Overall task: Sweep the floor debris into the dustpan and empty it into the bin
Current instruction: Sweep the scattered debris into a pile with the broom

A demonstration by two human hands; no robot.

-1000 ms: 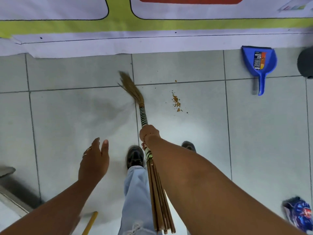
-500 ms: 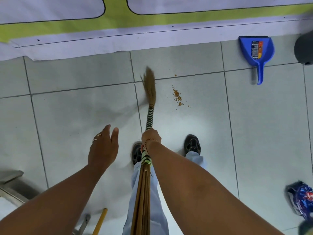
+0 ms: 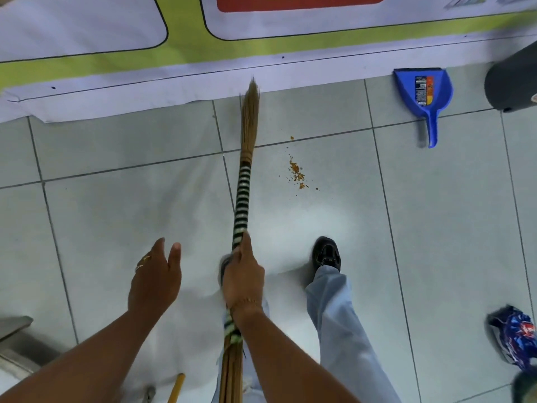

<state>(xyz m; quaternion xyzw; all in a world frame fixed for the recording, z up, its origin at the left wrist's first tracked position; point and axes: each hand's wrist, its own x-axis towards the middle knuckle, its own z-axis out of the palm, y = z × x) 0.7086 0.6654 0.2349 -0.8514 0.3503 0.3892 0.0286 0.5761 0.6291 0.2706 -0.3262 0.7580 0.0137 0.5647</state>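
Note:
My right hand (image 3: 242,279) grips a stick broom (image 3: 243,193) by its green-and-white banded handle. Its straw tip points away from me and reaches the edge of the banner. A small patch of orange-brown crumbs (image 3: 297,173) lies on the pale tiles just right of the broom shaft. My left hand (image 3: 155,279) hovers open beside the handle, holding nothing, with rings on one finger. A blue dustpan (image 3: 424,96) lies at the far right near the banner, handle toward me. The dark round bin (image 3: 513,82) stands right of it, partly cut off.
A white, green and red banner (image 3: 145,91) covers the floor at the far side. My two dark shoes and light trouser legs (image 3: 334,301) stand below the crumbs. A blue printed wrapper (image 3: 515,335) lies at the right edge. A yellow stick (image 3: 176,386) and a metal ledge (image 3: 14,335) sit at the bottom left.
The broom tip has swung from the left to straight ahead, closer to the crumbs. My left hand stayed open beside the handle. The crumbs have not moved.

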